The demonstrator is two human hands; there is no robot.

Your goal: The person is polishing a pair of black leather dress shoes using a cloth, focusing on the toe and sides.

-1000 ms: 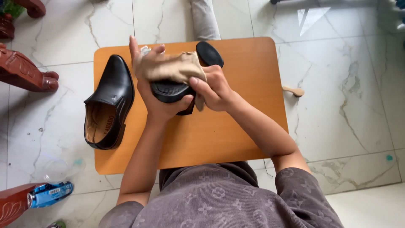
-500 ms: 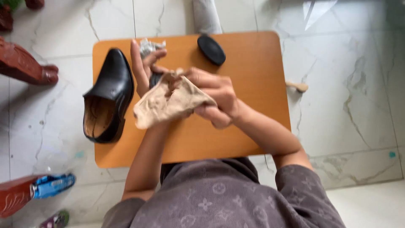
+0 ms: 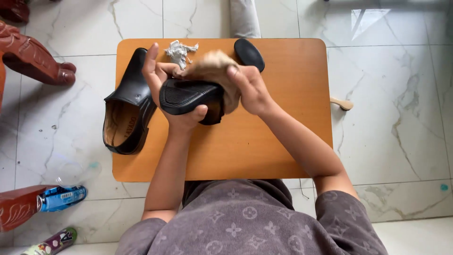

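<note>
My left hand [image 3: 163, 87] holds a black shoe [image 3: 191, 99] above the small orange table [image 3: 273, 141], its ribbed sole turned toward me. My right hand [image 3: 247, 89] presses a beige cloth [image 3: 212, 68] against the shoe's far side; the cloth looks blurred. A second black shoe [image 3: 127, 106] stands upright on the table's left edge, its tan lining showing. A black oval lid [image 3: 249, 54] lies at the table's far side, and a crumpled white scrap [image 3: 179, 51] rests near it.
Dark red carved furniture legs [image 3: 33, 59] stand at the upper left on the white marble floor. A blue container [image 3: 61, 198] and a small bottle [image 3: 52, 242] lie at the lower left. A wooden handle [image 3: 342, 103] pokes out past the table's right edge.
The shoe has been turned so its sole faces up toward me. The cloth, which hung over the near side of my hands, is now bunched at the shoe's far side.
</note>
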